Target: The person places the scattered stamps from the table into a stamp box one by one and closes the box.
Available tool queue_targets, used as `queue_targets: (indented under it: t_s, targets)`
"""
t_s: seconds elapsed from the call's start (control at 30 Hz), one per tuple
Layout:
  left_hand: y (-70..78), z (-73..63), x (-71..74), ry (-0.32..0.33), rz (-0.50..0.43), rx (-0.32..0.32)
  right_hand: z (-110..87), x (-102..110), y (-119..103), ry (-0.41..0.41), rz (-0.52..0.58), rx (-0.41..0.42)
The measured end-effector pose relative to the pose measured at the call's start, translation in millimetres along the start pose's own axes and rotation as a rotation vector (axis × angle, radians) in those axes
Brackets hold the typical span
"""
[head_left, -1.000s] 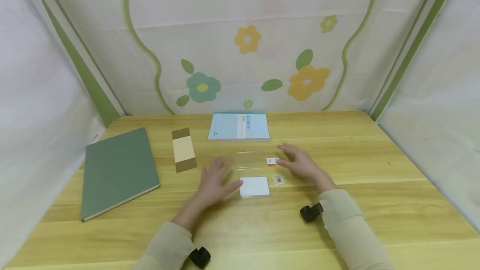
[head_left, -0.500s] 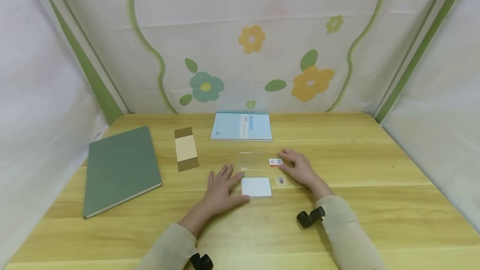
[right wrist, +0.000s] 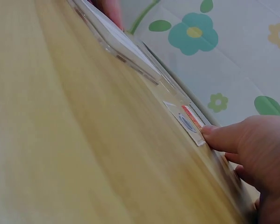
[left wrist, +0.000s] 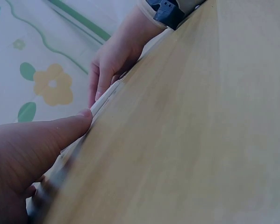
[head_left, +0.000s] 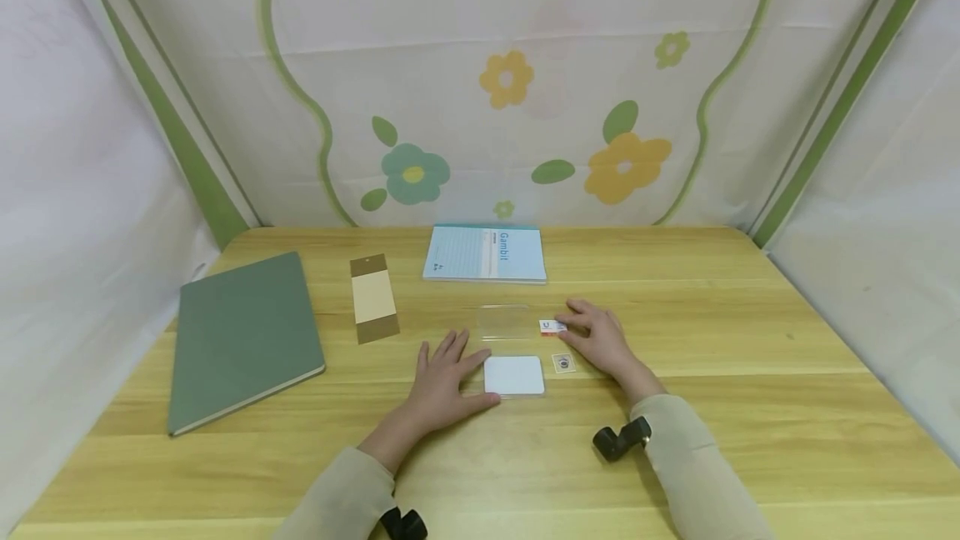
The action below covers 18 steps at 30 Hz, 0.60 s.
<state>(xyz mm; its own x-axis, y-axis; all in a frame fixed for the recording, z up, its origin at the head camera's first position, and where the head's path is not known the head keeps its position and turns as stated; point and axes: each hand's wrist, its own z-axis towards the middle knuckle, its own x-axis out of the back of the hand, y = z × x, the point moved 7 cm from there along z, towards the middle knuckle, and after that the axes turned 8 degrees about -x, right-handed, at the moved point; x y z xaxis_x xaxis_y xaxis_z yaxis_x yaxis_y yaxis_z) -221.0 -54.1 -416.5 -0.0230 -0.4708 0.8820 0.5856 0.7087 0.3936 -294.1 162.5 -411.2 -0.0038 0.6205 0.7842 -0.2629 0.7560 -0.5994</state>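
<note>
A stack of white cards point(head_left: 513, 375) lies in a shallow clear plastic case in front of me. My left hand point(head_left: 442, 386) rests on the table at its left side, fingers spread. Its index fingertip and thumb tip touch the near-left and far-left corners. Beyond the stack lies a clear plastic lid point(head_left: 504, 322). To the lid's right, my right hand point(head_left: 600, 340) pinches a small white-and-red card point(head_left: 551, 327) by its right end, between thumb and index finger. Closer to me lies a small square sticker point(head_left: 564, 363) with a dark round print. In the right wrist view, the right thumb point(right wrist: 219, 135) meets the card's edge.
A large green hardcover book point(head_left: 247, 344) lies at the left. Beside it is a brown-and-cream card strip point(head_left: 373, 298). A light-blue notebook point(head_left: 486, 255) lies at the back, before a flowered curtain point(head_left: 480, 132). Both wrists wear black cameras point(head_left: 621, 440).
The left hand has come down and right to the white stack's left edge. The right hand has moved down to the small card, its fingers closing on the card's right end.
</note>
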Motion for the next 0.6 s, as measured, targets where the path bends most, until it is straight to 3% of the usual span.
queue_targets:
  t_s: [0.4, 0.6]
  targets:
    - [-0.2, -0.2, -0.9, 0.003, 0.019, -0.006, -0.6, 1.9, -5.1, 0.058, 0.011, 0.036]
    - [-0.8, 0.4, -1.1, 0.003, 0.022, -0.005, -1.5, 0.7, -8.9, 0.043, -0.015, 0.062]
